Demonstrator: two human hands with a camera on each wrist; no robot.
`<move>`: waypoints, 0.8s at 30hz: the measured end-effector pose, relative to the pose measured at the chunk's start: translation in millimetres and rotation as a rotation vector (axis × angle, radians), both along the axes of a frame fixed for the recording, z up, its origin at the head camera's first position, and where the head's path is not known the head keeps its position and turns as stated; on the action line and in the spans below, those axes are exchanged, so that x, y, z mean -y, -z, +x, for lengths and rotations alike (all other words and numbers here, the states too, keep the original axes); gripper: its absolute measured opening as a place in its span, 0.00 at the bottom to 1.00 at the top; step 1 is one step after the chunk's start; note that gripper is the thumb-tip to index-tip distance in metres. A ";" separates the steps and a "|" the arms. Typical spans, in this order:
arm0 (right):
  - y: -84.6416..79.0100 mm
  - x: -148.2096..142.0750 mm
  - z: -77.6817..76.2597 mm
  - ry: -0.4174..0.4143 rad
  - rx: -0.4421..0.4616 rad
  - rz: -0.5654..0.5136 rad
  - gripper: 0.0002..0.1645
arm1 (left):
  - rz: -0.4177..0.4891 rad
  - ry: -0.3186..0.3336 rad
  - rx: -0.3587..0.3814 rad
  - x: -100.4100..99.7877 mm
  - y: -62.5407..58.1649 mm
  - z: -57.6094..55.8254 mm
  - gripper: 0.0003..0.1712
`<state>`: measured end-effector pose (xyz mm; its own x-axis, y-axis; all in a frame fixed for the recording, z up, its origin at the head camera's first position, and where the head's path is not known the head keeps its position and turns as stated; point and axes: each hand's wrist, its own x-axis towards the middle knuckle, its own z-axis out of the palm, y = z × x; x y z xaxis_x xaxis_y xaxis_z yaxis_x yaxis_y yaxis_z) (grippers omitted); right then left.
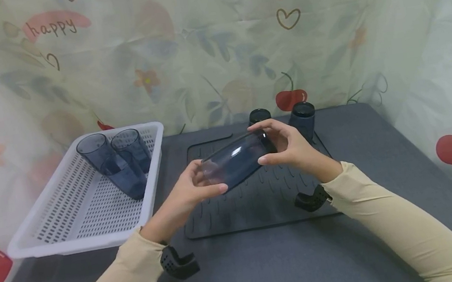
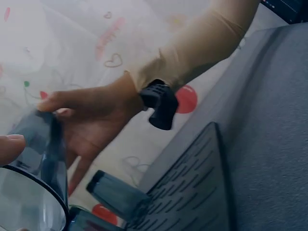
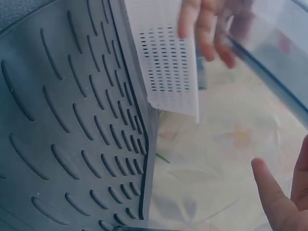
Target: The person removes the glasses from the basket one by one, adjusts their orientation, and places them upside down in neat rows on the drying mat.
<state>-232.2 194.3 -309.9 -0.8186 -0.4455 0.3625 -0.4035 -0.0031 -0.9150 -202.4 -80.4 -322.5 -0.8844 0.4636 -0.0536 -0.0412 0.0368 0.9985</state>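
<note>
A tinted blue-grey drinking glass is held sideways in the air above the drying mat, tilted with its base up to the right. My left hand grips the rim end, thumb along the near side. Around the dark base end, my right hand has its thumb below and its fingers above. In the left wrist view, the open rim of the glass faces the camera, and the right hand reaches to the far end. The right wrist view catches the glass only in part.
A white perforated basket at left contains three similar glasses. Two upside-down glasses stand at the back of the dark ridged drying mat. A patterned curtain hangs behind the grey table.
</note>
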 end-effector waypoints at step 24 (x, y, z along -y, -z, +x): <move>1.8 6.4 5.9 -0.049 0.043 -0.141 0.38 | -0.180 0.130 0.010 -36.9 27.5 0.0 0.40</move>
<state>-226.4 187.9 -311.7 -0.8135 -0.4321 0.3892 -0.3598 -0.1518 -0.9206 -202.4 -43.5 -350.0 -0.8168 0.5560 -0.1542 -0.0342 0.2200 0.9749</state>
